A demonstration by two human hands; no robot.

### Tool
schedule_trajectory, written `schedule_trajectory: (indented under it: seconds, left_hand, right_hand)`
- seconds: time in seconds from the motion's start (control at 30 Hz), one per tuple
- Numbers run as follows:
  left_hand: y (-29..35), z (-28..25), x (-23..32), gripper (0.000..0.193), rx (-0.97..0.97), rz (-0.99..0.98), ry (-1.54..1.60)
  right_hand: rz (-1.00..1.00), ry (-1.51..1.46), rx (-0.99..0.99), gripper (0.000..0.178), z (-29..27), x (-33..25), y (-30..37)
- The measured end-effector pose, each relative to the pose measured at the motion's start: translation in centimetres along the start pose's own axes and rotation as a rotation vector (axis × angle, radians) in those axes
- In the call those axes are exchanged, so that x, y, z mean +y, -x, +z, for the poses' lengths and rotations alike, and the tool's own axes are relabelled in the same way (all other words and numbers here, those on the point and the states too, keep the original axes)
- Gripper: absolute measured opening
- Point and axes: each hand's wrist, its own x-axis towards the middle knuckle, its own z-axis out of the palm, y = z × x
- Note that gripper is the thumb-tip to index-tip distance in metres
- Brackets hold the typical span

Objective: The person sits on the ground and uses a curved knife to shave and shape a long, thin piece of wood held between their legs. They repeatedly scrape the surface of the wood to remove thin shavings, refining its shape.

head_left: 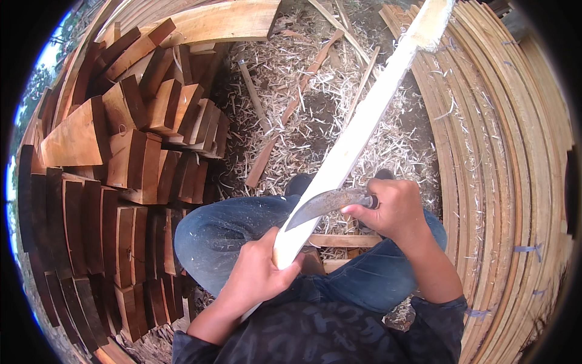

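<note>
A long pale wooden piece [357,130] slants from my lap up to the top right, its far end wider and rough. Around its near end my left hand [260,264] is closed, the fingers partly hidden beneath the wood. My right hand [391,209] grips the handle of a knife [330,203] with a broad, curved, stained blade. Its tip and edge lie against the upper face of the wood, a little ahead of my left hand. Most of the knife's handle is hidden in my fist.
Stacked wooden blocks [130,158] rise on the left, under a long curved board [218,21]. Long planks [479,151], bound in places with bluish ties, are piled on the right. Wood shavings [303,121] and loose strips [291,109] cover the ground ahead of my knees.
</note>
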Motion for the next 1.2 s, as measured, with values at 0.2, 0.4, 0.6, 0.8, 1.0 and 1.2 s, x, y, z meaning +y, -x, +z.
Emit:
schedule_trajectory:
  seconds: [0.2, 0.4, 0.6, 0.8, 1.0, 1.2]
  left_hand:
    - [-0.1, 0.1, 0.5, 0.03, 0.013, -0.087, -0.032]
    - [0.9, 0.6, -0.2, 0.029, -0.069, -0.076, 0.022]
    - [0.9, 0.0, -1.6, 0.033, -0.182, -0.051, 0.102]
    - [0.2, -1.2, -1.9, 0.039, -0.242, -0.08, 0.178]
    - [0.0, -0.7, -2.5, 0.04, -0.139, -0.11, 0.163]
    - [1.1, -0.2, -3.0, 0.038, -0.22, -0.081, 0.245]
  right_hand:
    - [0.069, 0.179, 0.023, 0.069, -0.9, 1.8, -0.6]
    - [0.653, 0.03, 0.307, 0.07, -5.4, 8.2, -1.2]
    - [0.204, -0.077, 0.171, 0.07, -1.9, 3.5, 0.2]
    - [-0.033, 0.01, -0.039, 0.07, 0.8, -0.5, -0.1]
    - [0.069, 0.099, -0.001, 0.07, 0.9, 1.1, -1.1]
    - [0.643, 0.016, 0.292, 0.073, -4.0, 9.1, -2.2]
